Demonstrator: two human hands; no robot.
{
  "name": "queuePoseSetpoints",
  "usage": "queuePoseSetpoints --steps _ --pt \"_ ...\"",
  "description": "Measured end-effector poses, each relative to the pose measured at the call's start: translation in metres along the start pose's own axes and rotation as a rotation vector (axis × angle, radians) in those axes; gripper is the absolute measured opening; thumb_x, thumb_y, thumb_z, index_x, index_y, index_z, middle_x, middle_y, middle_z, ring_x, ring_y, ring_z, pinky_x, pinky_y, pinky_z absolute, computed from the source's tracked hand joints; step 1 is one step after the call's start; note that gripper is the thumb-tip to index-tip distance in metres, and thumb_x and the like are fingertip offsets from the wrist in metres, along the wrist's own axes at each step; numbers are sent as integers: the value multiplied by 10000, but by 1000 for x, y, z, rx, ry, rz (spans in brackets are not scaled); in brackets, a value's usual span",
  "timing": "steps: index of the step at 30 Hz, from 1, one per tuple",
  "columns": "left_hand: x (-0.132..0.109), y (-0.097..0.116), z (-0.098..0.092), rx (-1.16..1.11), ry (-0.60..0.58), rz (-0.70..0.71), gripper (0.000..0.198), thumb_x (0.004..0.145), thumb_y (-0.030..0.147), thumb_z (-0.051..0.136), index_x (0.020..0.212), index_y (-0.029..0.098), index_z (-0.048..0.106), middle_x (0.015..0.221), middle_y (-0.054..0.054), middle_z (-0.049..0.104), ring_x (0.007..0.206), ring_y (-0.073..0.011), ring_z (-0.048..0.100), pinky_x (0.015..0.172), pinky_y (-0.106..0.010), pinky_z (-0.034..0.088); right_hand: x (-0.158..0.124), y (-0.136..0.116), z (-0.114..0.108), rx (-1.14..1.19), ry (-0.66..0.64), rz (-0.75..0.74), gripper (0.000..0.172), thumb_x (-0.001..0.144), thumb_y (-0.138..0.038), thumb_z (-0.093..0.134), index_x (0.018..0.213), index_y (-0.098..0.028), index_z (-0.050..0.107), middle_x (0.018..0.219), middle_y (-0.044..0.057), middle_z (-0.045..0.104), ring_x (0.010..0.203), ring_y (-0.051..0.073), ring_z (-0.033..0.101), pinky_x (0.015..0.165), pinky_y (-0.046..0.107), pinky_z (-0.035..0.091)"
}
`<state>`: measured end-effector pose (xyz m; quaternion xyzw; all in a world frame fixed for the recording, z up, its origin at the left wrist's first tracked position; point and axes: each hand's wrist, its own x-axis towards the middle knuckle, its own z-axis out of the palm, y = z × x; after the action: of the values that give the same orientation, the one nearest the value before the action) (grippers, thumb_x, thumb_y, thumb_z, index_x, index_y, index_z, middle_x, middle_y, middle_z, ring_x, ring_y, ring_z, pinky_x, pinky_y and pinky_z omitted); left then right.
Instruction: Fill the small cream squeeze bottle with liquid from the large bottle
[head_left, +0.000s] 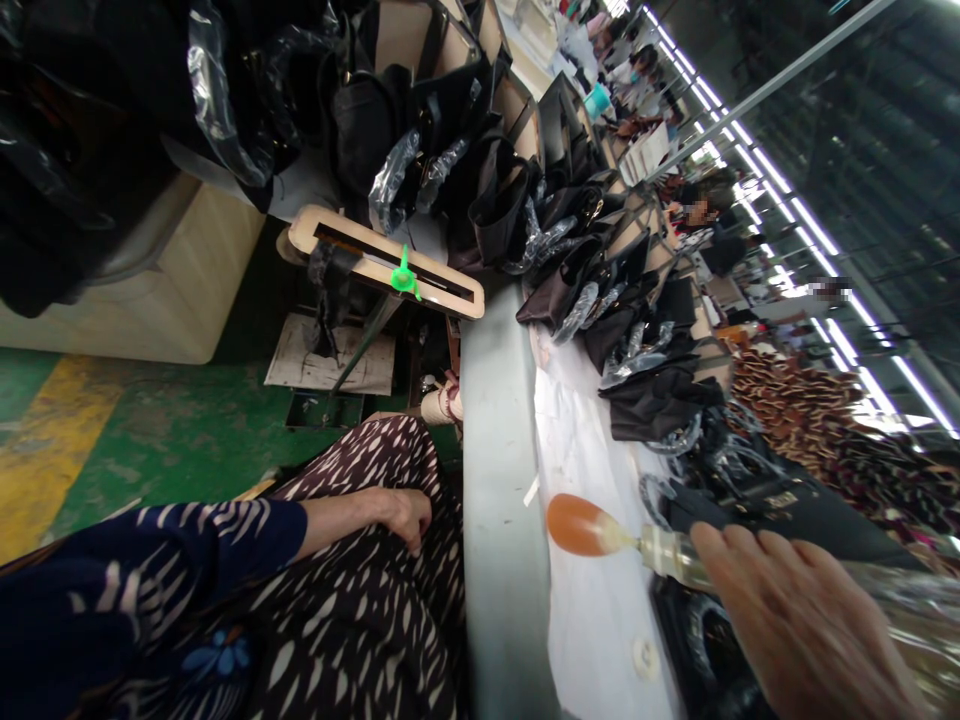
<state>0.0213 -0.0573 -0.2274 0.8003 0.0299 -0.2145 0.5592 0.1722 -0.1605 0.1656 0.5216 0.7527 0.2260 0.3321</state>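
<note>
My right hand is wrapped around a clear bottle with pale yellowish contents, lying nearly level in this tilted view. An orange bulb-shaped tip sits on the bottle's neck and points away from my fingers, over white paper on the worktable. My palm hides part of the bottle's body. My left hand rests on my patterned clothing, its fingers curled and nothing visible in them. Close to the bottle lie black bags with plastic-wrapped handles.
Rows of black handbags line the worktable, whose grey edge runs beside my lap. A slotted stand with a green wing nut rises near my knees. A cream bin stands at left. Brown pieces and people are farther off.
</note>
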Motion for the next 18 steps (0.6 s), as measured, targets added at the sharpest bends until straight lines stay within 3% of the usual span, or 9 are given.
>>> queuePoseSetpoints --steps 7,18 --pt "-1 2 -1 35 -11 0 226 633 328 778 791 174 732 711 4 658 692 -174 583 559 -235 416 4 -2 1 23 -22 67 226 635 -35 453 741 -115 636 635 67 519 588 229 485 566 374 323" --pt "-4 4 -2 45 -8 9 206 645 317 777 790 177 734 679 18 648 661 -147 574 541 -211 408 2 -2 5 21 -18 47 216 669 -49 441 767 -126 617 650 68 537 591 244 497 573 369 300"
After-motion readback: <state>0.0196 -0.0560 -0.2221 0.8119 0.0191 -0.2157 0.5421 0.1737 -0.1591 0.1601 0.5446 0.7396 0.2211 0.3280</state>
